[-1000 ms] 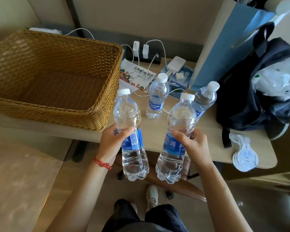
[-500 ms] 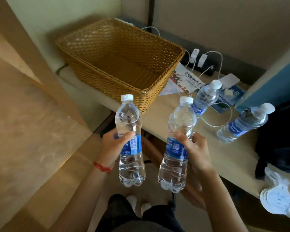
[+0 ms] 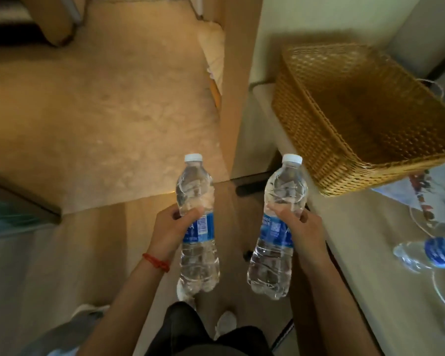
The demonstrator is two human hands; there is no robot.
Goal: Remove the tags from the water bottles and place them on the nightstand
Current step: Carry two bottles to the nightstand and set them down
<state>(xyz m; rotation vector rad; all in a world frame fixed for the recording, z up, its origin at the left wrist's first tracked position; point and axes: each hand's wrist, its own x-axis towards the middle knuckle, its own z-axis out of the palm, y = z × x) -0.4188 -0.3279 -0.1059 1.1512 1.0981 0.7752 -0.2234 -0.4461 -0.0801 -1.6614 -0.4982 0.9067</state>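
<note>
Head view, L hand (image 3: pixel 170 227) grips bottle (image 3: pixel 197 242)

left bottle (image 3: pixel 197 222): clear, capped, upright, held mid-air | right bottle (image 3: pixel 279 227): same, slightly tilted

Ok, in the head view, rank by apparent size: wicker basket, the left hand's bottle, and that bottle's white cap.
1. Wicker basket, largest by far, though cut by the frame edge.
2. Left-hand water bottle.
3. Its white cap, smallest.
</note>
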